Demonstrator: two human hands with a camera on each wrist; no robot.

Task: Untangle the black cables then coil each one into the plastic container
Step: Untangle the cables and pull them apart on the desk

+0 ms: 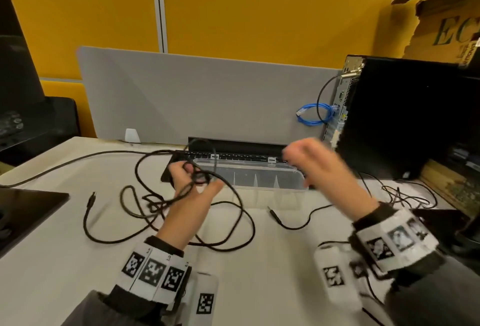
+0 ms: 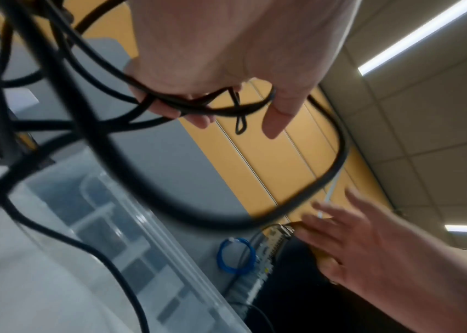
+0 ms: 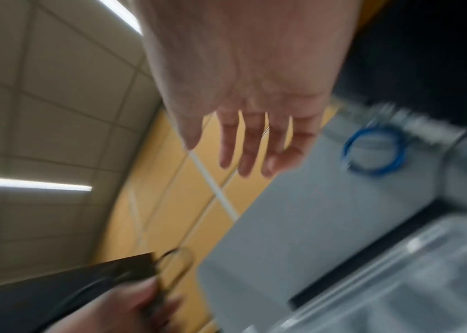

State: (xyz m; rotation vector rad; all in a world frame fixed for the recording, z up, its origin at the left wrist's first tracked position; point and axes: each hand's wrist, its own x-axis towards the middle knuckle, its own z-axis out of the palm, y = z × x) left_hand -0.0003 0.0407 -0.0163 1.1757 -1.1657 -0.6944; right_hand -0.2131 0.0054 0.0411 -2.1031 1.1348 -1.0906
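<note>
- The left hand (image 1: pixel 193 190) is raised above the desk (image 1: pixel 65 260), fingers curled around a bundle of loops of a black cable (image 1: pixel 155 206); the left wrist view shows several strands crossing the curled fingers (image 2: pixel 169 110), with the thumb beside them.
- From that hand the cable falls in loose, overlapping loops onto the desk in front of and left of the hand; one plug end (image 1: pixel 91 199) lies on the desk to the left, apart from the loops.
- One strand runs away from the tangle across the desk toward the far left edge.
- The right hand (image 1: pixel 322 167) is held in the air to the right, blurred in the head view; in the right wrist view its fingers (image 3: pixel 250 146) are straight and slightly spread, holding nothing.
- A second black cable end (image 1: pixel 275 215) lies on the desk between the two forearms, its lead curving off to the right.
- The clear plastic container (image 1: pixel 259 177) sits on the desk just beyond both hands, with dividers visible inside; no cable lies coiled in it.
- A black keyboard (image 1: pixel 233 155) lies right behind the container.
- A black computer tower (image 1: pixel 405 118) stands at the right, with a coiled blue cable (image 1: pixel 314 115) hanging at its back panel.
- A grey divider panel (image 1: pixel 207 97) stands behind the desk.
</note>
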